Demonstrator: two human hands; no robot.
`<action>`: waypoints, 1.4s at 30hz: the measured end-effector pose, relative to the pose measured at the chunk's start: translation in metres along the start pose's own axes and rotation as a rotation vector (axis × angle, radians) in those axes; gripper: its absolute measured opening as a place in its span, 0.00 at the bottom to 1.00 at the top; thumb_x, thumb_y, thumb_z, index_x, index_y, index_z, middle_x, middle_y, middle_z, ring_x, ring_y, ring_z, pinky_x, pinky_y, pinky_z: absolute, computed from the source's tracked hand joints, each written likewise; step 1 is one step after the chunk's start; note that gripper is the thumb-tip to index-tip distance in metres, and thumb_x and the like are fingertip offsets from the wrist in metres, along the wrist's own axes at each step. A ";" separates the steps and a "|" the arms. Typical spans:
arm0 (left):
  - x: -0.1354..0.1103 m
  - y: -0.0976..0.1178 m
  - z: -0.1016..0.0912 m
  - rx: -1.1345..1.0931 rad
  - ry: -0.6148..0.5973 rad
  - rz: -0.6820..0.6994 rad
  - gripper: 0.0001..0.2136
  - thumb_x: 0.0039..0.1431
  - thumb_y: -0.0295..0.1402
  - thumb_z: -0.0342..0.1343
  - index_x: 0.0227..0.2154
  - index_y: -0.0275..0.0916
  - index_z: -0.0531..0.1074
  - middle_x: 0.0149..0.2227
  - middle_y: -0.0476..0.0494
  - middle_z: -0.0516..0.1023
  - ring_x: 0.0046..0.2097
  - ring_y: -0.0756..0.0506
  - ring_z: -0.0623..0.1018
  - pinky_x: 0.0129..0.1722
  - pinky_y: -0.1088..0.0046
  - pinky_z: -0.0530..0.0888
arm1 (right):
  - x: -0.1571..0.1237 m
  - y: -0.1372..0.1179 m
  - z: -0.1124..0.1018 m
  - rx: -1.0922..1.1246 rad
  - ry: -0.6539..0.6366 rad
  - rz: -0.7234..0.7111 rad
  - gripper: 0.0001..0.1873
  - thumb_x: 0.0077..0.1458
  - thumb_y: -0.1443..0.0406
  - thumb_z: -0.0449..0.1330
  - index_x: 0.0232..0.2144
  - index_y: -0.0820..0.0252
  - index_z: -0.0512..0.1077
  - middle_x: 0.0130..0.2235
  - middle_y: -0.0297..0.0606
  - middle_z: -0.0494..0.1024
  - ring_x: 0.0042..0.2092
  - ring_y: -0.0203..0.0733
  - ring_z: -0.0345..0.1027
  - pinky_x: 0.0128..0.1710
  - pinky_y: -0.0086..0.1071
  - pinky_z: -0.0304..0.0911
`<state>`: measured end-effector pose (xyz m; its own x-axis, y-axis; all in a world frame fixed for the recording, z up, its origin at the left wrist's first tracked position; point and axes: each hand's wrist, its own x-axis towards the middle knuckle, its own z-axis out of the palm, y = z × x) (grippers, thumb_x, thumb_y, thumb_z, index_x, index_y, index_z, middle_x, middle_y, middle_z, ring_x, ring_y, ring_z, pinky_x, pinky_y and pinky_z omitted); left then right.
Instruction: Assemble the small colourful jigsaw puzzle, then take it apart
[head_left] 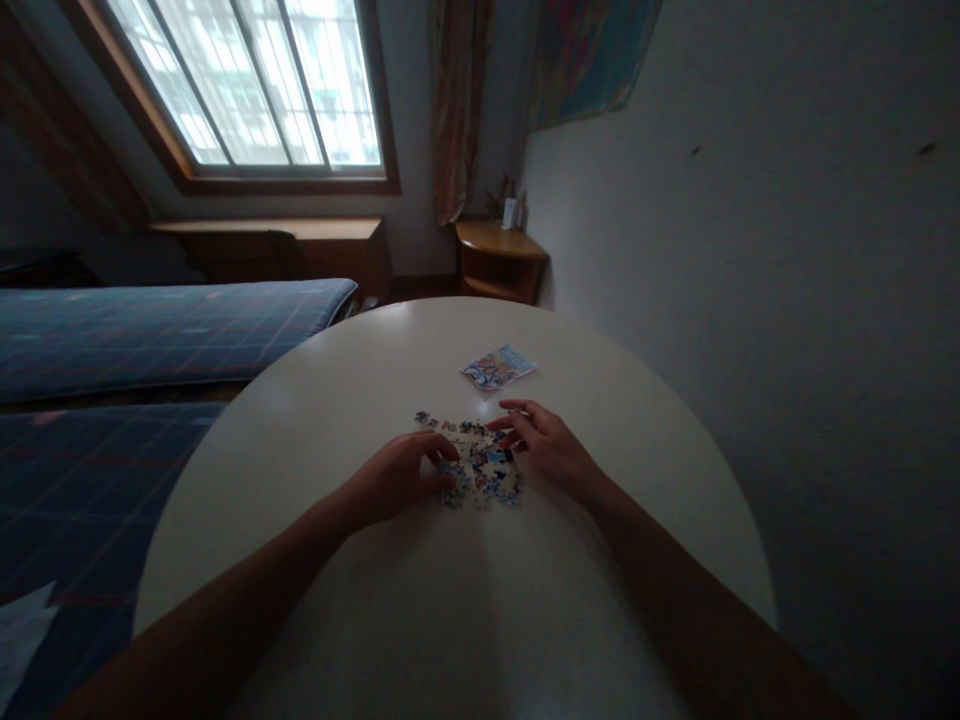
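Many small jigsaw puzzle pieces [480,465] lie in a loose pile on the round white table. My left hand [405,470] rests at the pile's left edge, its fingers curved and its thumb apart from them, close to the pieces. Over the right side of the pile is my right hand [544,440], with its fingers spread and slightly bent. Whether a small piece touches its fingertips is too dim to tell. Beyond the pile lies a colourful printed picture sheet [499,368], flat on the table.
The round table [360,360] has a curved edge with a white wall [735,300] at its right. A bed with a blue plaid cover [150,335] stands to the left. At the back are a wooden corner cabinet [499,240], a desk [330,229] and a barred window [255,85].
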<state>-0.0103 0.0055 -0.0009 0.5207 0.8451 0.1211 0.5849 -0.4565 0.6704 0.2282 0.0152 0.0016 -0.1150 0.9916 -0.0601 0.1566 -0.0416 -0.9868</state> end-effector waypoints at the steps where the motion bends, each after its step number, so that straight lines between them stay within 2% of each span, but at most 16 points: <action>1: 0.000 0.000 -0.001 -0.024 -0.002 -0.006 0.08 0.53 0.32 0.62 0.37 0.42 0.77 0.36 0.46 0.79 0.33 0.47 0.77 0.36 0.71 0.74 | 0.001 0.000 0.000 -0.026 0.004 0.002 0.11 0.64 0.68 0.49 0.47 0.61 0.68 0.39 0.41 0.81 0.30 0.34 0.72 0.31 0.29 0.67; 5: 0.002 0.000 -0.002 -0.103 0.042 -0.038 0.10 0.54 0.31 0.60 0.40 0.41 0.76 0.35 0.46 0.80 0.31 0.48 0.77 0.32 0.74 0.74 | 0.001 0.001 -0.003 -0.155 -0.001 -0.062 0.10 0.63 0.66 0.48 0.41 0.61 0.68 0.26 0.31 0.73 0.26 0.35 0.65 0.27 0.28 0.60; 8: 0.003 -0.003 -0.004 -0.114 0.088 -0.057 0.11 0.55 0.31 0.57 0.42 0.40 0.76 0.40 0.43 0.81 0.34 0.47 0.79 0.34 0.72 0.76 | 0.000 0.002 -0.007 -0.238 0.004 -0.102 0.12 0.63 0.64 0.48 0.41 0.61 0.69 0.22 0.27 0.66 0.25 0.35 0.61 0.26 0.29 0.58; 11: 0.004 -0.008 -0.006 -0.034 0.122 -0.058 0.13 0.57 0.31 0.56 0.44 0.42 0.76 0.45 0.42 0.81 0.37 0.45 0.80 0.40 0.66 0.77 | 0.001 0.004 -0.010 -0.246 0.001 -0.110 0.12 0.63 0.63 0.49 0.42 0.61 0.70 0.25 0.30 0.70 0.25 0.35 0.63 0.28 0.29 0.59; 15: 0.003 -0.012 -0.007 0.108 0.158 0.046 0.12 0.56 0.31 0.58 0.44 0.44 0.77 0.47 0.43 0.81 0.49 0.40 0.78 0.53 0.58 0.72 | 0.002 0.005 -0.013 -0.233 -0.027 -0.157 0.12 0.62 0.62 0.53 0.42 0.61 0.73 0.36 0.39 0.80 0.33 0.37 0.71 0.36 0.32 0.65; 18: 0.005 -0.013 -0.002 0.161 0.168 0.096 0.12 0.60 0.32 0.57 0.46 0.43 0.77 0.48 0.42 0.80 0.52 0.39 0.75 0.55 0.57 0.70 | 0.001 0.003 -0.014 -0.332 -0.003 -0.219 0.13 0.61 0.61 0.56 0.42 0.59 0.77 0.43 0.43 0.81 0.42 0.42 0.74 0.44 0.36 0.66; 20: 0.008 -0.015 0.003 0.207 0.154 0.108 0.13 0.62 0.33 0.56 0.49 0.43 0.75 0.51 0.42 0.79 0.54 0.39 0.73 0.57 0.57 0.68 | 0.000 0.002 -0.015 -0.382 0.021 -0.250 0.12 0.61 0.61 0.58 0.42 0.57 0.78 0.45 0.43 0.81 0.45 0.45 0.74 0.46 0.39 0.67; 23: 0.014 -0.018 0.009 0.287 0.136 0.126 0.14 0.63 0.33 0.56 0.50 0.44 0.75 0.52 0.43 0.78 0.54 0.39 0.73 0.56 0.56 0.68 | -0.002 -0.001 -0.015 -0.386 0.038 -0.233 0.12 0.58 0.63 0.61 0.44 0.57 0.78 0.42 0.42 0.82 0.42 0.45 0.76 0.45 0.39 0.69; 26: 0.020 -0.019 0.010 0.373 0.142 0.145 0.10 0.64 0.33 0.55 0.45 0.44 0.77 0.47 0.43 0.80 0.50 0.39 0.75 0.53 0.57 0.69 | -0.003 -0.003 -0.013 -0.376 0.040 -0.190 0.10 0.56 0.64 0.64 0.41 0.60 0.77 0.38 0.42 0.83 0.39 0.44 0.77 0.42 0.37 0.69; 30: 0.022 -0.017 0.008 0.410 0.193 0.160 0.08 0.65 0.32 0.54 0.41 0.44 0.78 0.42 0.44 0.82 0.46 0.41 0.77 0.50 0.60 0.70 | -0.005 -0.004 -0.011 -0.400 0.001 -0.188 0.06 0.57 0.64 0.63 0.36 0.60 0.78 0.38 0.42 0.83 0.38 0.43 0.77 0.40 0.35 0.69; 37: 0.024 -0.023 0.007 0.380 0.297 0.117 0.09 0.67 0.32 0.51 0.41 0.42 0.78 0.39 0.43 0.82 0.41 0.43 0.78 0.44 0.64 0.74 | -0.005 -0.001 -0.007 -0.547 0.022 -0.218 0.10 0.58 0.65 0.60 0.42 0.59 0.78 0.36 0.39 0.83 0.34 0.39 0.75 0.36 0.32 0.66; 42: 0.025 -0.026 0.010 0.379 0.263 0.195 0.07 0.64 0.36 0.57 0.41 0.44 0.78 0.48 0.45 0.79 0.49 0.42 0.75 0.52 0.61 0.71 | -0.007 -0.001 -0.004 -0.582 0.010 -0.228 0.10 0.58 0.65 0.61 0.41 0.57 0.79 0.37 0.38 0.83 0.34 0.39 0.75 0.37 0.31 0.66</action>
<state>-0.0067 0.0359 -0.0228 0.4973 0.7532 0.4306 0.7027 -0.6408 0.3093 0.2329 0.0092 0.0034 -0.1993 0.9689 0.1467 0.6382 0.2419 -0.7309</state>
